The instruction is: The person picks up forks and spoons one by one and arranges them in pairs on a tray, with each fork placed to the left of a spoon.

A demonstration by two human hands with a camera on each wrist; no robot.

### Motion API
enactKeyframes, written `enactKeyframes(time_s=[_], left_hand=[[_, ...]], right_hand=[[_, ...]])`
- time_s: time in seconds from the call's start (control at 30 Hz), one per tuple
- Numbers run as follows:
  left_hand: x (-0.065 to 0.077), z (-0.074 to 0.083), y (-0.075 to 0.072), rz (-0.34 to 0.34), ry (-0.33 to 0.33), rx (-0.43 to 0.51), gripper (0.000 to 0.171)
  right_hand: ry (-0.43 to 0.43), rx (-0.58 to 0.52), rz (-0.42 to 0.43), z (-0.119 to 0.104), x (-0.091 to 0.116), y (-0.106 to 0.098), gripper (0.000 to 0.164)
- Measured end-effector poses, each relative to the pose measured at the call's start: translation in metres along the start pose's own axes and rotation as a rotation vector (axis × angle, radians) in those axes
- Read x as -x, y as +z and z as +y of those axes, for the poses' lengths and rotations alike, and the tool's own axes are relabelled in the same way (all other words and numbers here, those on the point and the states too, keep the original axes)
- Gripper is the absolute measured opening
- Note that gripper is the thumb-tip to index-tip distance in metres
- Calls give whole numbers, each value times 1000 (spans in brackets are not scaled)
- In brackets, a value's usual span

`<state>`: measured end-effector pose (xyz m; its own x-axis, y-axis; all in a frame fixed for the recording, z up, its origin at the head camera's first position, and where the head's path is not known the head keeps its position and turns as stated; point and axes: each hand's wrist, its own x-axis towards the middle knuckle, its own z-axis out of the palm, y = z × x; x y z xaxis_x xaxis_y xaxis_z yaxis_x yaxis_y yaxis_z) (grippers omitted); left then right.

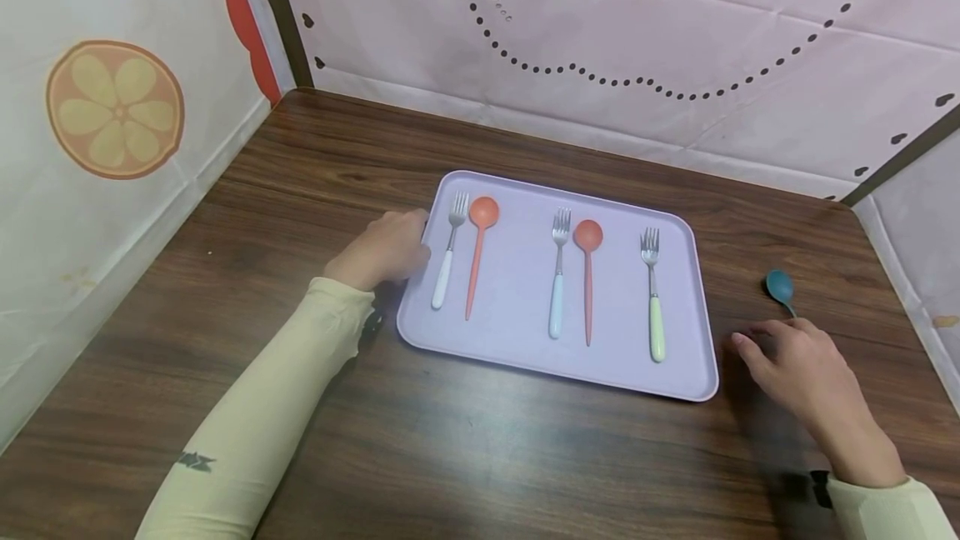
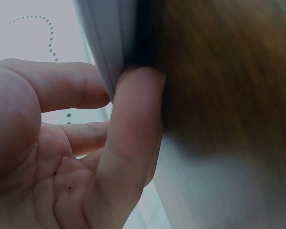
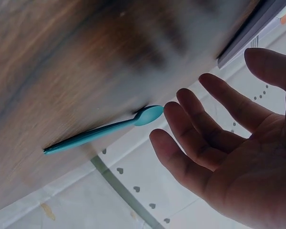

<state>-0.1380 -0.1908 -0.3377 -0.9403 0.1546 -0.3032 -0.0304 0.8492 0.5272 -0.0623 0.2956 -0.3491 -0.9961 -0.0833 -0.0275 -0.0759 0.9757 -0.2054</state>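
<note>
A lilac tray (image 1: 510, 340) lies on the wooden table, and my left hand (image 1: 386, 248) holds its left edge. In the left wrist view the thumb is on one face of the tray rim (image 2: 102, 43) and curled fingers are on the other. On the tray are a white-handled fork (image 1: 442, 277), a blue-handled fork (image 1: 557, 307), a green-handled fork (image 1: 656, 327) and two coral spoons (image 1: 483, 213), (image 1: 588, 236). Right of the tray, my right hand (image 1: 813, 373) is over the table, fingers loosely bent and holding nothing. Beside it lies a teal spoon (image 3: 105, 129), its handle partly hidden in the head view.
The dark wooden table (image 1: 480, 448) extends around the tray. Printed cloth walls (image 1: 675, 15) border it at the back and on both sides. An orange-slice print (image 1: 115, 110) marks the left cloth.
</note>
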Motion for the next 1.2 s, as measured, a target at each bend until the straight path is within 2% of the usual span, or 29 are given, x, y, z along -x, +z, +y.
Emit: enactKeyframes(time_s=[0.6,0.9,1.2], left_hand=[[1,0,0,-3,-2,-12,39],[1,0,0,1,-7,-13,37],[1,0,0,-11,-19,3,45]], right_hand=[[19,19,-20,15,-2,1,60],[82,15,-93,21,-3,-3,79],[153,76,-233,30,-4,-8,81]])
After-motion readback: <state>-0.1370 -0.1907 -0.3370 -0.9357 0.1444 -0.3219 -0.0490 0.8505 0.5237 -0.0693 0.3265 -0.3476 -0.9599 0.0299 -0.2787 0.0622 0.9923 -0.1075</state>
